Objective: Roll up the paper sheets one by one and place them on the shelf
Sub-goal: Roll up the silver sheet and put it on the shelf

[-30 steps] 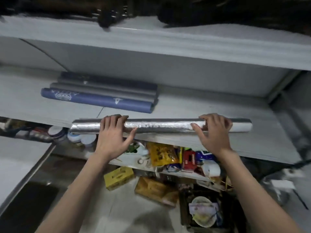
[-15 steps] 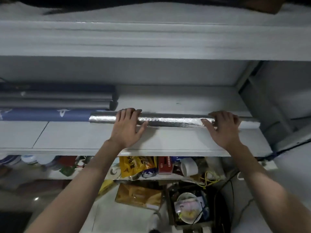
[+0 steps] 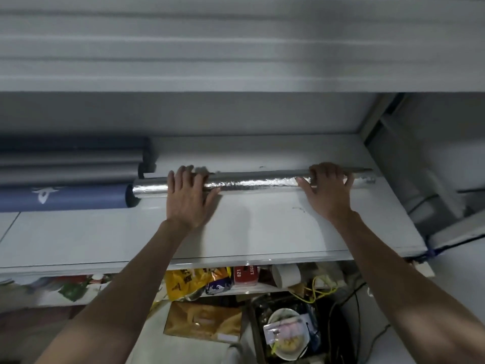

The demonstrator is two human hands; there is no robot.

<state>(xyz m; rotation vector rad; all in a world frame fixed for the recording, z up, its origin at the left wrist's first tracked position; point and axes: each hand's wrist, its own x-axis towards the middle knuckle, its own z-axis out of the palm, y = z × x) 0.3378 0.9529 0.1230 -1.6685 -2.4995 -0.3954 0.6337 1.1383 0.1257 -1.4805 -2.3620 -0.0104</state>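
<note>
1. Silver paper roll [image 3: 257, 183] lies lengthwise on the white shelf [image 3: 262, 232], its left end just beside the end of a blue roll [image 3: 78, 197]
2. Left hand [image 3: 187, 197] grips it near the left end, fingers curled over the top
3. Right hand [image 3: 328, 191] grips it near the right end likewise

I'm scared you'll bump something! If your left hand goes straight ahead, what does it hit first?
The left hand grips the silver roll; past it the shelf looks bare, so probably the back wall.
</note>
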